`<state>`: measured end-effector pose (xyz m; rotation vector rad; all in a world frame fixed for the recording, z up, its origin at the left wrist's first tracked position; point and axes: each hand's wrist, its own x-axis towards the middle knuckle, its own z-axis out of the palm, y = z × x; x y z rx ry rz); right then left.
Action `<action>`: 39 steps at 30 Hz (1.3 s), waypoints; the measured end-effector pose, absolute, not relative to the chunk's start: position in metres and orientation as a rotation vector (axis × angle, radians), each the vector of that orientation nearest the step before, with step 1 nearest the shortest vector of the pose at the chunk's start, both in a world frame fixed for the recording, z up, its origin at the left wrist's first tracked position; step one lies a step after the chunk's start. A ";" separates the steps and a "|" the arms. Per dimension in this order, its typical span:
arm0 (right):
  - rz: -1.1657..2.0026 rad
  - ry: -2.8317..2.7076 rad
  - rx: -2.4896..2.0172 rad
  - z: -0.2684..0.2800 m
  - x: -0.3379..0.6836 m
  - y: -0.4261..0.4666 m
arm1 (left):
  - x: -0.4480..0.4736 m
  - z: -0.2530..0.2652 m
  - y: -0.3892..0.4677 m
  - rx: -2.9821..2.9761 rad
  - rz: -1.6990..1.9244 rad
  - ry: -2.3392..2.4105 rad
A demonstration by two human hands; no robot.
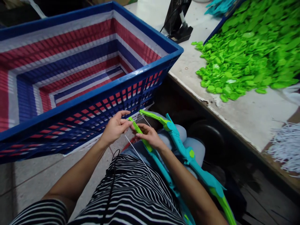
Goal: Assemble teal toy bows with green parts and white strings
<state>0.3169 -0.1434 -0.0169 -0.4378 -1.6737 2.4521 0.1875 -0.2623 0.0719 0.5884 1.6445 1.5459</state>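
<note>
both hands pinched at the tip of a toy bow on the lap

left hand (pixel 114 127) pulls white string (pixel 136 151) taut; right hand (pixel 148 136) clamps the green limb tip (pixel 138 129) to steady it. second bow (pixel 187 153) rests on the knee, blue crate (pixel 98 93) just ahead.

toy bows' (pixel 187 156) lower ends cut off at bottom edge; thin white string (pixel 138 154) hardly traceable near left hand (pixel 114 128).

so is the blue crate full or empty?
Empty as far as visible: the crate shows only its striped liner; its near corner is hidden behind the wall.
</note>
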 end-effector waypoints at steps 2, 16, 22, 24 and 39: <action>2.258 -1.823 -0.420 -0.014 0.319 -0.149 | 0.185 0.072 -0.259 0.566 1.542 1.571; 1.172 -2.098 -0.271 0.043 0.289 -0.133 | 0.180 0.070 -0.257 0.549 1.536 1.544; 1.033 -2.116 -0.249 0.049 0.288 -0.129 | 0.180 0.064 -0.249 0.782 1.385 1.828; 1.019 -2.070 -0.334 0.052 0.286 -0.107 | 0.187 0.062 -0.243 0.963 1.438 2.004; 0.584 -2.023 -0.305 0.055 0.303 -0.146 | 0.186 0.095 -0.193 0.634 1.407 1.781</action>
